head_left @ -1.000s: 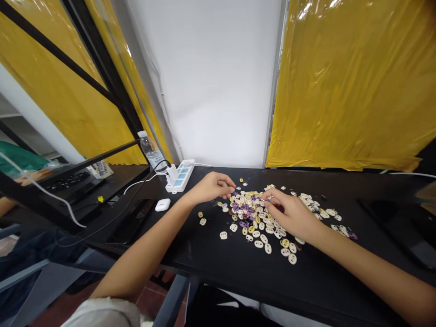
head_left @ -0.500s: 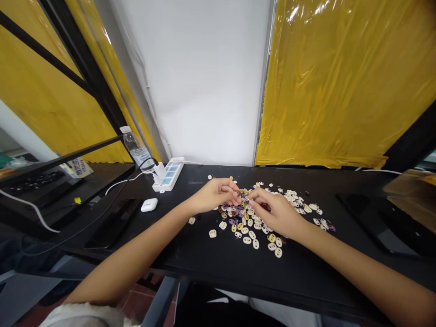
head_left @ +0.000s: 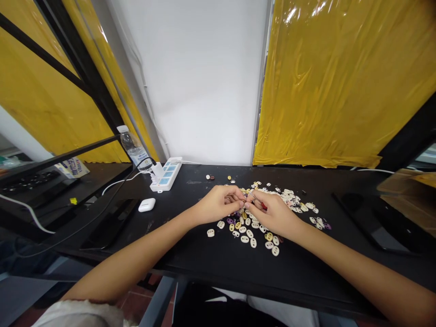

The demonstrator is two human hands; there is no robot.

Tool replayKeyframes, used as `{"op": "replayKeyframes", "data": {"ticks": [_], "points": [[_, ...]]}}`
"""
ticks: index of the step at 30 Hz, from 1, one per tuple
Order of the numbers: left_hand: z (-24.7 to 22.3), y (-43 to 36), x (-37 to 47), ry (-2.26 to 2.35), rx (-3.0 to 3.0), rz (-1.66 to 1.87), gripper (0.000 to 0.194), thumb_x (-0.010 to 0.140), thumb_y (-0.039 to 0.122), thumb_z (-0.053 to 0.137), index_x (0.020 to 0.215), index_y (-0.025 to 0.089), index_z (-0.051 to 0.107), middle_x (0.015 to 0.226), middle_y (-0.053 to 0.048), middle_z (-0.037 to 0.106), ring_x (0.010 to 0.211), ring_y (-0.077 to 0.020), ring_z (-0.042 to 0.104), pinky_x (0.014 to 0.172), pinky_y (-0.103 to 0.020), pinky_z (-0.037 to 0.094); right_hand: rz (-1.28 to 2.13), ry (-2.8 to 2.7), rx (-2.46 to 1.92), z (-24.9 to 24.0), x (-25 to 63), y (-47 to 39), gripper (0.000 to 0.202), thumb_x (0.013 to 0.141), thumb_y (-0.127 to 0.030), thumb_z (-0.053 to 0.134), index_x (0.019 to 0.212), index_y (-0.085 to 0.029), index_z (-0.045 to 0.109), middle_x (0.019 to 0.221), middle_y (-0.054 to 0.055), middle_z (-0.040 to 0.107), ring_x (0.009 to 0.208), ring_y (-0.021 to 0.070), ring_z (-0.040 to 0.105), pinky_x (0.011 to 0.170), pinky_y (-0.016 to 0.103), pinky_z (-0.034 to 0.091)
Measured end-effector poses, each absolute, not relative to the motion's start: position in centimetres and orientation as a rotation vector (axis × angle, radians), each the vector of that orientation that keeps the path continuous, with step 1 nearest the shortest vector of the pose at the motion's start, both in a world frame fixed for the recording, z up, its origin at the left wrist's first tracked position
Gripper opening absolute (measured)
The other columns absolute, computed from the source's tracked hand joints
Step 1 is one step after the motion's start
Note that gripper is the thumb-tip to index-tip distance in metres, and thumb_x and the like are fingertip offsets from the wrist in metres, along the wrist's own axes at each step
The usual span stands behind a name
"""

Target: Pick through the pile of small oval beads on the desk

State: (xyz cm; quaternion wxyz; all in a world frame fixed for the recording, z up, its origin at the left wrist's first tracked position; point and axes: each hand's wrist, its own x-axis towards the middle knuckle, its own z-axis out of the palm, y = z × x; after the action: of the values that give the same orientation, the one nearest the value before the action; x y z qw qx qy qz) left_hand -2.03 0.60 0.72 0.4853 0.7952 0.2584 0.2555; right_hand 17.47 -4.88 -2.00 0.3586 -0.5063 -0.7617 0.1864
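Observation:
Small oval pieces with holes, cream, yellow, purple and brown, lie in a loose pile (head_left: 253,232) on the black table. Over the pile's left part, my left hand (head_left: 221,202) is closed, thumb and fingers pinched on something too small to make out. My right hand (head_left: 272,210) meets it fingertip to fingertip and is closed round a small tool with a red part (head_left: 263,206) showing between its fingers. The tool's tip is hidden at the fingertips.
Left on the black table (head_left: 204,263) are a white earphone case (head_left: 146,205), a dark phone (head_left: 111,223), a white power strip (head_left: 166,174) with cables and a water bottle (head_left: 134,147). A dark flat device (head_left: 368,222) and a brown paper bag (head_left: 407,193) lie at the right.
Both hands have drawn closer together, and their fingertips now meet. The red part in my right hand has come into sight. The whole view has shifted slightly.

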Motion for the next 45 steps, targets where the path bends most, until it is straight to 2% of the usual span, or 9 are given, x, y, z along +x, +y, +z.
{"op": "replayKeyframes", "data": {"ticks": [8, 14, 18, 21, 23, 26, 28, 45], "points": [[0.8, 0.7, -2.0, 0.659, 1.939, 0.571, 0.014, 0.081, 0.025, 0.065, 0.090, 0.013, 0.063, 0.077, -0.003, 0.065, 0.069, -0.0128, 0.062, 0.064, -0.024, 0.050, 0.512, -1.954, -1.263, -2.1, 17.4, -4.8, 0.012, 0.085, -0.024, 0.054, 0.074, -0.021, 0.051, 0.053, -0.007, 0.040, 0.051, 0.0112, 0.040, 0.053, 0.024, 0.031], [1.1, 1.3, -2.0, 0.691, 1.592, 0.469, 0.028, 0.081, 0.039, 0.069, 0.083, 0.011, 0.068, 0.076, -0.007, 0.070, 0.065, -0.0117, 0.062, 0.060, -0.023, 0.049, 0.216, -2.106, -1.236, -2.1, 17.9, -4.9, 0.018, 0.090, -0.030, 0.051, 0.075, -0.021, 0.049, 0.053, -0.006, 0.042, 0.047, 0.0111, 0.040, 0.052, 0.024, 0.029], [1.2, 1.3, -2.1, 0.704, 1.520, 0.522, 0.029, 0.074, 0.033, 0.079, 0.091, 0.010, 0.072, 0.082, -0.009, 0.073, 0.068, -0.0117, 0.064, 0.063, -0.022, 0.050, 0.127, -2.134, -1.289, -1.6, 18.1, -5.1, 0.017, 0.091, -0.035, 0.051, 0.081, -0.022, 0.050, 0.053, -0.006, 0.045, 0.047, 0.0121, 0.042, 0.053, 0.024, 0.028], [1.2, 1.6, -2.2, 0.685, 1.534, 0.620, 0.028, 0.072, 0.027, 0.080, 0.093, 0.010, 0.074, 0.087, -0.010, 0.074, 0.068, -0.0108, 0.064, 0.065, -0.022, 0.051, 0.227, -2.124, -1.361, -0.9, 18.0, -5.4, 0.015, 0.092, -0.038, 0.049, 0.090, -0.023, 0.050, 0.055, -0.006, 0.047, 0.049, 0.0134, 0.045, 0.055, 0.025, 0.029], [1.0, 1.8, -2.3, 0.672, 1.542, 0.673, 0.028, 0.072, 0.025, 0.081, 0.094, 0.010, 0.074, 0.084, -0.009, 0.074, 0.067, -0.0108, 0.065, 0.068, -0.024, 0.053, 0.299, -2.132, -1.374, -0.6, 17.9, -5.6, 0.015, 0.096, -0.036, 0.041, 0.095, -0.023, 0.049, 0.059, -0.005, 0.051, 0.053, 0.0148, 0.048, 0.057, 0.026, 0.030], [0.9, 1.9, -2.2, 0.646, 1.534, 0.719, 0.027, 0.072, 0.024, 0.080, 0.094, 0.010, 0.074, 0.081, -0.007, 0.074, 0.073, -0.0128, 0.068, 0.077, -0.027, 0.056, 0.315, -2.162, -1.394, -0.5, 17.9, -5.7, 0.017, 0.099, -0.030, 0.031, 0.093, -0.023, 0.045, 0.063, -0.004, 0.053, 0.056, 0.0164, 0.050, 0.059, 0.027, 0.030], [0.8, 1.8, -2.2, 0.640, 1.540, 0.741, 0.026, 0.072, 0.024, 0.080, 0.094, 0.010, 0.073, 0.080, -0.008, 0.075, 0.076, -0.0144, 0.070, 0.080, -0.030, 0.057, 0.299, -2.182, -1.417, -0.6, 17.9, -5.6, 0.016, 0.099, -0.029, 0.031, 0.093, -0.023, 0.044, 0.064, -0.003, 0.053, 0.056, 0.0169, 0.049, 0.059, 0.028, 0.029], [0.8, 1.5, -2.0, 0.746, 1.770, 0.803, 0.023, 0.077, 0.021, 0.073, 0.098, 0.010, 0.074, 0.085, -0.009, 0.076, 0.075, -0.0159, 0.072, 0.076, -0.028, 0.059, 0.364, -2.109, -1.385, -1.0, 17.8, -5.2, 0.012, 0.096, -0.028, 0.038, 0.087, -0.023, 0.045, 0.063, -0.003, 0.052, 0.055, 0.0154, 0.046, 0.058, 0.027, 0.029]]}}
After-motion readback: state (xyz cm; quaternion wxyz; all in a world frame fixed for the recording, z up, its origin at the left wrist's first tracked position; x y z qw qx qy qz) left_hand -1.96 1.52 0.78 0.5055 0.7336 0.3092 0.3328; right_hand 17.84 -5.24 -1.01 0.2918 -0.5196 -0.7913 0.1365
